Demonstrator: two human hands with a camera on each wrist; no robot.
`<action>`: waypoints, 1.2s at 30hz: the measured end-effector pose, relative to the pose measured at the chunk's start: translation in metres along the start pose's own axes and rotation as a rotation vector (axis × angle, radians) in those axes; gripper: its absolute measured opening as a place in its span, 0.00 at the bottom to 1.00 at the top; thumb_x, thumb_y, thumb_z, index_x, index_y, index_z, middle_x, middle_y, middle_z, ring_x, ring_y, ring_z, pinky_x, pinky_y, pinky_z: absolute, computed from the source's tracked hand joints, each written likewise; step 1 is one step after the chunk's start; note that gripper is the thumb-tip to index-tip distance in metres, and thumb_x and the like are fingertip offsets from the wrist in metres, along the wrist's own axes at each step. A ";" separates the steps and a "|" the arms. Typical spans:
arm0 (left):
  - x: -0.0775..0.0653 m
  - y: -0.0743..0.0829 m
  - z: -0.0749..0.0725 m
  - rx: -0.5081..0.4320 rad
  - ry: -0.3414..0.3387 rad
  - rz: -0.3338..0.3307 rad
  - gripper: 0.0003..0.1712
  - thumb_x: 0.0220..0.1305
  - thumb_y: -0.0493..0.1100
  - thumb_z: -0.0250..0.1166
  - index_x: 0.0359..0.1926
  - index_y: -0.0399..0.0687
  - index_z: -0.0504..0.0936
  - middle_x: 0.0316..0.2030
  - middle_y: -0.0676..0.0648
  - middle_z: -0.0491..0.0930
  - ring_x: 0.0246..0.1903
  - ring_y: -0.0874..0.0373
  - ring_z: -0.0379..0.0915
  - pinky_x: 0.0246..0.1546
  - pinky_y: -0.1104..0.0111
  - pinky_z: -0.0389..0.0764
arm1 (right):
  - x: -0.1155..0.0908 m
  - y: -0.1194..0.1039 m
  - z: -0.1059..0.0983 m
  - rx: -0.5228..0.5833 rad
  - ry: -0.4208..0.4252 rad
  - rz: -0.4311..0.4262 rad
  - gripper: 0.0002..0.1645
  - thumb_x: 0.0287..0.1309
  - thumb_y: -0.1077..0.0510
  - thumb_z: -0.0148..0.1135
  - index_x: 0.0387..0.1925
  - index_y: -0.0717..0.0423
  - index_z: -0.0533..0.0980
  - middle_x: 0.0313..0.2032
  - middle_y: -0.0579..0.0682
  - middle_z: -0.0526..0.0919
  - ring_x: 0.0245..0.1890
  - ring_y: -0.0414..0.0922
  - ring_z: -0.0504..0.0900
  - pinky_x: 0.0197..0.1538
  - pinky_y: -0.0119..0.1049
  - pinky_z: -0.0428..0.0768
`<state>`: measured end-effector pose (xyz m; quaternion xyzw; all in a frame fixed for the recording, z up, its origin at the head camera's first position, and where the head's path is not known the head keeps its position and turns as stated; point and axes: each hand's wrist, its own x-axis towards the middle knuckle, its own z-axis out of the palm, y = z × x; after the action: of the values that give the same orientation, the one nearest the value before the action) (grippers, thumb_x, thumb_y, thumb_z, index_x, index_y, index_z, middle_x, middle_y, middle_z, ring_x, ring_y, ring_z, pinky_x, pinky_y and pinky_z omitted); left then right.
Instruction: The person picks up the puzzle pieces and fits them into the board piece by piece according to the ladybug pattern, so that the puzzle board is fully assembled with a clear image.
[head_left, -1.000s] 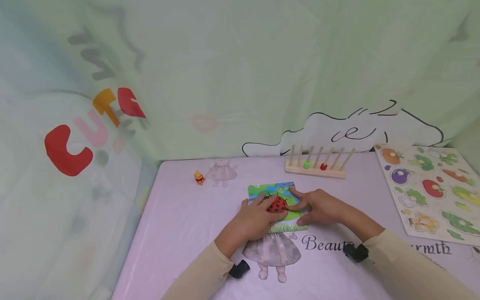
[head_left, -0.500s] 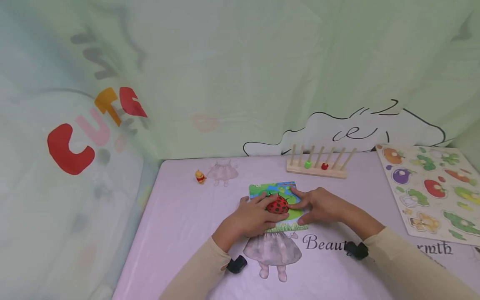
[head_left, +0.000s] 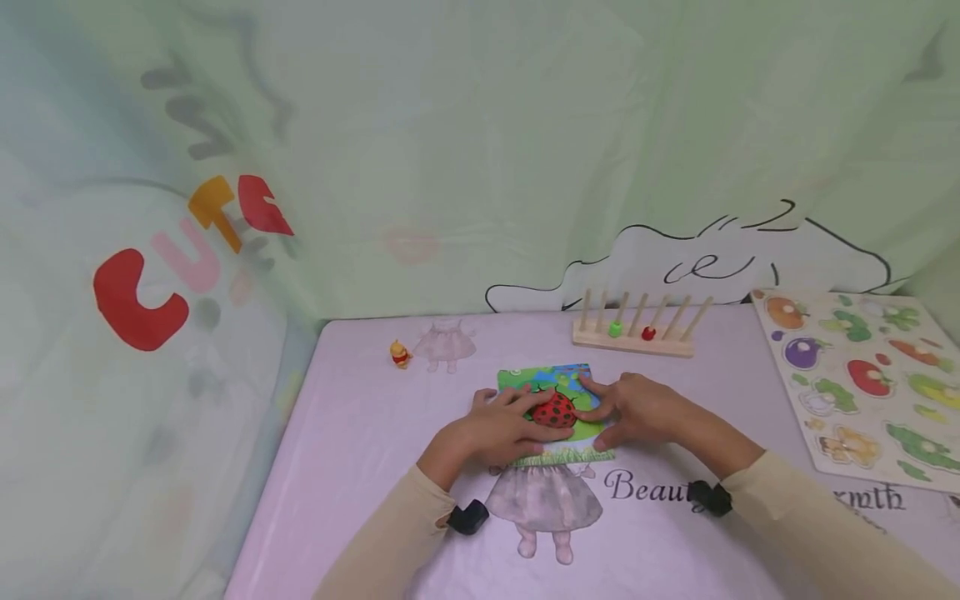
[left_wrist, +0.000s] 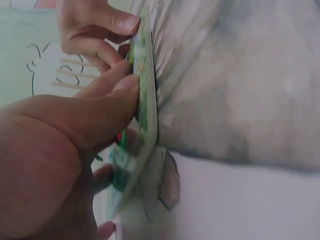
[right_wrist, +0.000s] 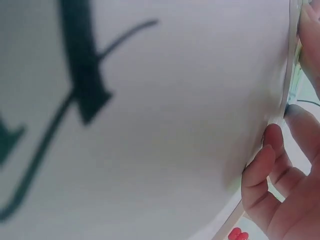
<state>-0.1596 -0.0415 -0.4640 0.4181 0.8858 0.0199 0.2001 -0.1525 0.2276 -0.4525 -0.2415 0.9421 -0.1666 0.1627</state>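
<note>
A square ladybug puzzle board (head_left: 573,456) lies flat on the table, with blue sky, green leaf and grass around a red, black-spotted ladybug (head_left: 556,412). My left hand (head_left: 491,433) rests on the board's left side, fingers spread toward the ladybug. The left wrist view shows its thumb (left_wrist: 126,85) on the board's near edge. From the right, my right hand (head_left: 645,408) touches the board with thumb and fingertips, one fingertip at the ladybug's right side. In the right wrist view, its curled outer fingers (right_wrist: 257,175) sit beside the board's edge.
Behind the board stands a wooden peg rack (head_left: 633,340) with a green bead (head_left: 615,329) and a red bead (head_left: 648,333). A small yellow bear figure (head_left: 400,356) is at back left. A vegetable puzzle board (head_left: 862,383) lies at right. A curtain hangs behind the table.
My left hand has slid slightly left across the board, showing more of the ladybug. The right hand and the board stay nearly where they were.
</note>
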 end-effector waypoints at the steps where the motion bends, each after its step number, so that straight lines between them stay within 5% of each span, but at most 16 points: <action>1: -0.001 -0.001 0.000 0.007 0.008 0.004 0.28 0.77 0.63 0.49 0.72 0.97 0.55 0.82 0.62 0.38 0.81 0.49 0.40 0.68 0.43 0.57 | 0.000 -0.001 0.001 -0.002 0.000 0.002 0.31 0.43 0.38 0.80 0.53 0.33 0.85 0.73 0.52 0.68 0.54 0.62 0.79 0.48 0.46 0.78; 11: -0.005 -0.008 0.006 -0.034 0.014 0.020 0.28 0.77 0.62 0.51 0.71 0.97 0.57 0.82 0.64 0.38 0.82 0.52 0.39 0.69 0.40 0.54 | 0.002 -0.014 0.005 -0.022 -0.027 0.088 0.33 0.39 0.37 0.81 0.52 0.34 0.86 0.74 0.50 0.67 0.55 0.57 0.79 0.46 0.42 0.79; 23: -0.009 -0.001 0.008 -0.031 0.038 0.031 0.27 0.77 0.62 0.51 0.72 0.95 0.58 0.82 0.62 0.39 0.81 0.50 0.41 0.68 0.40 0.54 | -0.005 -0.019 0.005 -0.026 -0.042 0.100 0.32 0.40 0.36 0.81 0.51 0.33 0.86 0.73 0.50 0.68 0.64 0.65 0.75 0.55 0.54 0.80; 30: -0.007 0.003 0.007 0.001 0.167 0.020 0.27 0.71 0.59 0.62 0.67 0.92 0.69 0.79 0.59 0.54 0.75 0.53 0.53 0.62 0.46 0.62 | -0.009 -0.018 0.008 0.008 0.002 0.031 0.32 0.48 0.41 0.79 0.57 0.37 0.84 0.75 0.54 0.65 0.63 0.65 0.77 0.57 0.56 0.79; 36: -0.008 0.012 0.011 0.068 0.275 -0.022 0.24 0.69 0.58 0.66 0.64 0.85 0.77 0.72 0.56 0.67 0.73 0.54 0.59 0.64 0.37 0.62 | -0.019 -0.025 0.006 -0.150 0.111 0.033 0.31 0.48 0.42 0.80 0.57 0.36 0.84 0.71 0.52 0.73 0.60 0.61 0.80 0.40 0.53 0.83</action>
<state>-0.1421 -0.0410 -0.4686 0.4081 0.9097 0.0447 0.0628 -0.1240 0.2153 -0.4435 -0.2277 0.9633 -0.1062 0.0945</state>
